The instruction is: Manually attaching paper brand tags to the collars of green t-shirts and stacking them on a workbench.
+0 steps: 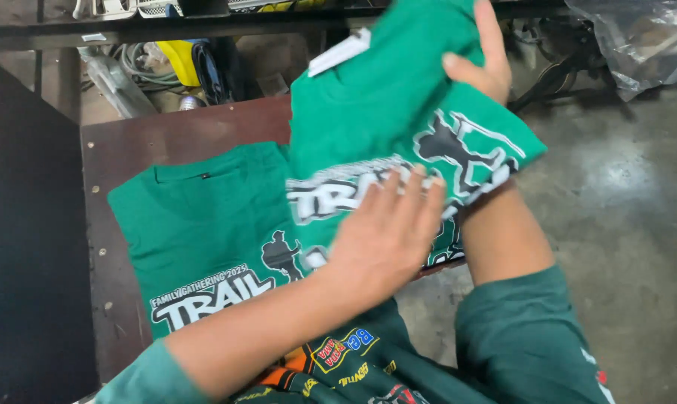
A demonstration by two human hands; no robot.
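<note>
At the far left of the frame a dark panel stands beside a brown surface (129,150). A yellow thing (177,60) and some grey cords sit past the surface in the upper left. A green shirt (204,224) lies flat on the surface, left of the middle, with white letters and a dark walking figure on its front. In the middle of the frame is a second green shirt, the folded shirt (383,112). It is held up in the air, tilted, above the flat one and partly covering it. A white tag (338,52) sticks out near its top edge. The left hand (383,232) lies flat on the lower front of the folded shirt. Its grip is loose, with the fingers straight and side by side, pressing and not pinching. The right hand (480,67) has the top of the folded shirt near the upper middle, with its grip closed on the cloth, thumb in front and fingers behind. It looks like the fold is being smoothed. The cloth is floppy, so it needs both hands to stay neat. A grey floor (622,209) fills the right side, and a clear plastic bag (645,45) sits in the upper right corner.
</note>
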